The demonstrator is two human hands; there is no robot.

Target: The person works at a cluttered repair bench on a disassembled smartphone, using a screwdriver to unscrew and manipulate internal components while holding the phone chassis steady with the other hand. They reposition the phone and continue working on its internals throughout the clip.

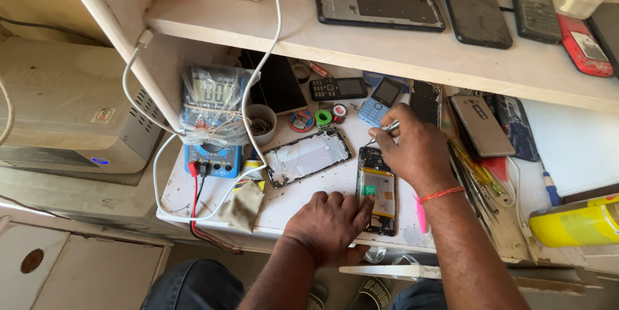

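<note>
Currently, snapshot from the head view:

opened phone: back cover off, lying flat on the white desk near the front edge; long axis runs near-to-far, yellow battery in the middle.
left hand: knuckles curled, fingertips pressing the phone's left edge and lower half, pinning it; grasps nothing else.
right hand: closed around a slim metal tool, tip poking out the far-left side of the fist, over the phone's far end.
key relation: phone lies between the two hands, left hand at its near-left, right hand at its far-right; right hand with the tool is nearer the far end, left hand is nearer the near end.
back cover: silver-lined, lying just left of the phone, tilted, apart from it.
multimeter: blue, wrapped in clear plastic, far left, red and black leads hanging off the desk.
small blue phone: far side, beyond the tool.
shelf above: several more handsets.
</note>
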